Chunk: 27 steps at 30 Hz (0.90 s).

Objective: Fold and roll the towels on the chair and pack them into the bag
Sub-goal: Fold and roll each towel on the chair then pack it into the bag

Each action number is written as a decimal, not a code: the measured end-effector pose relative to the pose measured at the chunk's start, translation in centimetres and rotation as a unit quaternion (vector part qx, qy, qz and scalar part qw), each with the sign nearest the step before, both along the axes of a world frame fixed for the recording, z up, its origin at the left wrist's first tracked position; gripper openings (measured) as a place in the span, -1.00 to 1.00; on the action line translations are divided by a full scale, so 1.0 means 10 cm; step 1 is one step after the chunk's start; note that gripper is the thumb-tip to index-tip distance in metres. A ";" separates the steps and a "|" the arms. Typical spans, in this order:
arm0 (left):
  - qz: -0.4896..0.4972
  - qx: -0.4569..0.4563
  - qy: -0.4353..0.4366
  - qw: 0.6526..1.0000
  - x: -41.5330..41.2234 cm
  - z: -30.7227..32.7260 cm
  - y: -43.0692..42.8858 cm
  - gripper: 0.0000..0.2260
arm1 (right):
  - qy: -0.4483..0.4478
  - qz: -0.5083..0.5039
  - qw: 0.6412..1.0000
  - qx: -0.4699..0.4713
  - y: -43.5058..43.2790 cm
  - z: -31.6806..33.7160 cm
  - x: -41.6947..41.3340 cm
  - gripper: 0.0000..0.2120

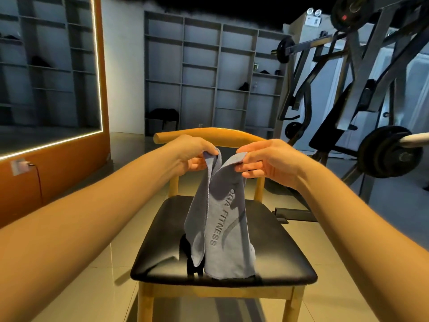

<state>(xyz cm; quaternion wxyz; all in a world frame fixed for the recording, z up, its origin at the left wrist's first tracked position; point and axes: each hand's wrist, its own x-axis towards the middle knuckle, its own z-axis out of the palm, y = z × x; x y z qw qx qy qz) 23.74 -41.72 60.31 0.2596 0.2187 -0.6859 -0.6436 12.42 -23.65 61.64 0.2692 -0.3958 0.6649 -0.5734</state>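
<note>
We pinch the grey towel (220, 219) by its two top corners: left hand (193, 153) on one, right hand (264, 161) on the other. It hangs over the chair (278, 247), lower edge resting on the black seat. "FITNESS" lettering faces us. Weight rack (371, 94) stands behind on the right.

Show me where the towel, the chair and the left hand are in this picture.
towel (225, 249): head view, on its hanging front face, beside the lettering.
chair (281, 249): head view, on the bare black seat.
left hand (190, 151): head view, on the back of the hand.
</note>
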 end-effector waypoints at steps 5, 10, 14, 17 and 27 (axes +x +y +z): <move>-0.058 0.035 -0.022 0.997 0.00 -0.09 0.09 -0.75 | 0.171 -0.028 0.984 0.052 -0.01 -0.22 0.03 -0.85; -0.089 -0.004 -0.042 0.995 0.01 -0.27 0.14 -0.89 | 0.185 0.002 0.980 0.072 0.04 -0.40 -0.02 -0.77; -0.124 -0.038 -0.036 0.991 -0.01 -0.47 0.21 -0.92 | 0.185 -0.023 0.982 0.020 0.06 -0.59 -0.09 -0.77; -0.124 -0.071 -0.005 0.990 -0.04 -0.64 0.28 -0.91 | 0.160 -0.032 0.986 -0.021 0.10 -0.76 -0.17 -0.83; -0.073 -0.110 0.072 0.989 -0.07 -1.01 0.42 -0.86 | 0.112 -0.008 0.992 -0.050 0.03 -1.00 -0.15 -0.90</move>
